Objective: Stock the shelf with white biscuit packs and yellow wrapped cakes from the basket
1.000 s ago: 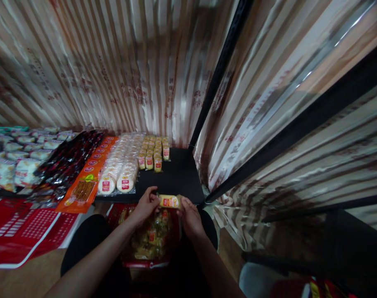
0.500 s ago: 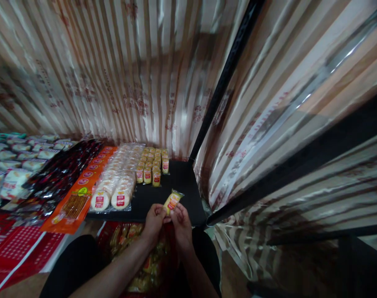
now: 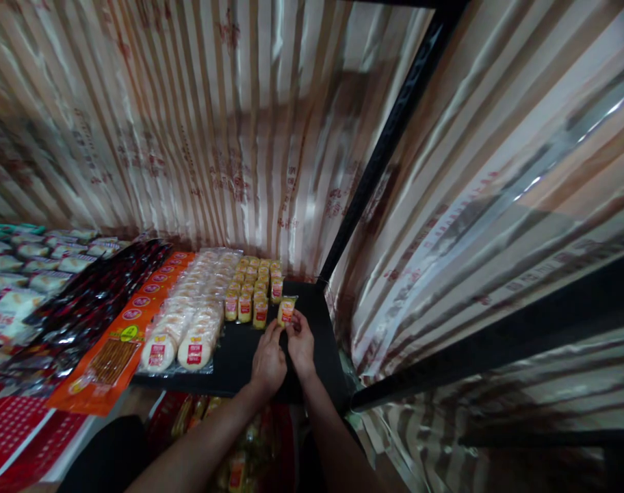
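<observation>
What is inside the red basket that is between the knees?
Yellow wrapped packets show. The left forearm covers part of the basket; anything under the top packets is hidden.

Small yellow wrapped snack (image 3: 286,309) (red label toward the camera), nearly upright, just right of the matching packs (image 3: 245,307).

Dim in here, folks, properly dim; the striped curtain (image 3: 261,116) gives back a pale sheen along its folds, with a sharper streak glinting at far upper right; a soft shadow darkens it just left of the black post (image 3: 388,137); clear wrappers on the white rounds (image 3: 196,349) sparkle faintly; the table (image 3: 235,349) reads nearly black; print on the yellow packet (image 3: 286,311) smears; outer stripes stretch, slanting wildly toward the edges.
</observation>
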The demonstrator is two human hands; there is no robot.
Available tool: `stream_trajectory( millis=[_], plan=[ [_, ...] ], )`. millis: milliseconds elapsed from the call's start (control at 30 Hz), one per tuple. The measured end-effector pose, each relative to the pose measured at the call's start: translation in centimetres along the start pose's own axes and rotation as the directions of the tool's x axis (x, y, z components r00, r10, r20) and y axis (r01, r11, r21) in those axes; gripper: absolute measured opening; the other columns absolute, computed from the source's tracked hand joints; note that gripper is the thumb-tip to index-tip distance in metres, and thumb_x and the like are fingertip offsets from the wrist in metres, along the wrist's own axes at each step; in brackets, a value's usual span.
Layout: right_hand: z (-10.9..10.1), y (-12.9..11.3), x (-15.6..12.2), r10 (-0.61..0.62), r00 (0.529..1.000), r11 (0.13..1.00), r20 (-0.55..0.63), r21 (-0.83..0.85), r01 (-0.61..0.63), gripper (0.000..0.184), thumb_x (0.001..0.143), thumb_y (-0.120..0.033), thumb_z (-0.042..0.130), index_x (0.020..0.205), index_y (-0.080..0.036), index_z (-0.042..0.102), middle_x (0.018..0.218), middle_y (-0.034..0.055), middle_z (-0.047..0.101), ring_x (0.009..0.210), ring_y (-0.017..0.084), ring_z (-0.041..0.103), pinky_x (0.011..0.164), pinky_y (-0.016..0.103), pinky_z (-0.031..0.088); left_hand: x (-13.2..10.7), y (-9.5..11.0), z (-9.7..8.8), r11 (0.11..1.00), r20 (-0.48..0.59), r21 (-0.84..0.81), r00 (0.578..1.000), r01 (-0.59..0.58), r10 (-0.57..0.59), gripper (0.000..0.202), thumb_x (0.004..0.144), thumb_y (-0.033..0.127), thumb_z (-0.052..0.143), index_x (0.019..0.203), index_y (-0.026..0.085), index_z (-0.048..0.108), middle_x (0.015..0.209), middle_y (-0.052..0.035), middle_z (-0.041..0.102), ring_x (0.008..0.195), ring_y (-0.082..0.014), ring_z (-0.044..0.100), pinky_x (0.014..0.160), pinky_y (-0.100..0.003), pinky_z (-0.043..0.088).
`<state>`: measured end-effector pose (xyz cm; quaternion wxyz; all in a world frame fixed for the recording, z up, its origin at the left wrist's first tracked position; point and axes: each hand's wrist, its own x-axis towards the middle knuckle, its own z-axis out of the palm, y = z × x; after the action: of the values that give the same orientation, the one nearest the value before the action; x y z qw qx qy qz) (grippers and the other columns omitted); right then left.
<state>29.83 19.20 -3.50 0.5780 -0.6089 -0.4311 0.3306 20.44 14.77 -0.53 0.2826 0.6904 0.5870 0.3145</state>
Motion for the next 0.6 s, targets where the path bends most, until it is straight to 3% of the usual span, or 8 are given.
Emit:
stream_trajectory(
  millis=[100, 233, 467, 600],
  plan=[
    [0.8, 0.3, 1.5, -0.016, 1.0, 0.998, 0.01, -0.056, 0.016, 0.04, 0.071, -0.026, 0.05, 0.109, -0.02, 0.056, 0.096, 0.0053, 0.066, 0.084, 0.017, 0.062, 0.081, 0.032, 0.048, 1.3, -0.3, 0.3, 0.999, 0.019, 0.031, 1.0, -0.016, 0.015, 0.061, 0.067, -0.003, 0.037, 0.127, 0.006, 0.044, 0.14, -0.0137, 0.038, 0.13, -0.0202, 0.033, 0.11, -0.034, 0.027],
    [1.6, 0.7, 2.9, -0.08, 0.996, 0.991, 0.033, -0.102, 0.083, 0.04, 0.073, -0.025, 0.048, 0.112, -0.023, 0.056, 0.098, 0.003, 0.066, 0.086, 0.016, 0.061, 0.083, 0.032, 0.047, 2.3, -0.6, 0.6, 0.999, 0.014, -0.045, 1.0, 0.022, -0.022, 0.063, 0.065, -0.003, 0.039, 0.126, 0.006, 0.046, 0.14, -0.0137, 0.038, 0.13, -0.0217, 0.033, 0.11, -0.034, 0.027],
    [2.7, 1.1, 4.2, -0.126, 0.992, 0.973, 0.007, -0.194, 0.125, 0.04, 0.072, -0.026, 0.05, 0.111, -0.02, 0.06, 0.102, 0.0069, 0.06, 0.083, 0.017, 0.06, 0.081, 0.033, 0.046, 2.9, -0.9, 0.9, 0.981, -0.013, -0.173, 0.995, 0.09, -0.094, 0.064, 0.062, -0.003, 0.042, 0.123, 0.014, 0.05, 0.139, -0.0087, 0.041, 0.13, -0.021, 0.034, 0.11, -0.035, 0.026],
    [3.1, 1.2, 4.3, -0.142, 0.99, 0.961, 0.019, -0.236, 0.142, 0.04, 0.071, -0.027, 0.052, 0.11, -0.021, 0.061, 0.103, 0.0066, 0.062, 0.09, 0.019, 0.057, 0.086, 0.035, 0.043, 3.0, -1.2, 1.0, 0.984, -0.014, -0.159, 0.996, 0.086, -0.09, 0.062, 0.063, -0.001, 0.042, 0.123, 0.011, 0.05, 0.138, -0.0119, 0.041, 0.13, -0.022, 0.034, 0.11, -0.035, 0.026]
  ],
)
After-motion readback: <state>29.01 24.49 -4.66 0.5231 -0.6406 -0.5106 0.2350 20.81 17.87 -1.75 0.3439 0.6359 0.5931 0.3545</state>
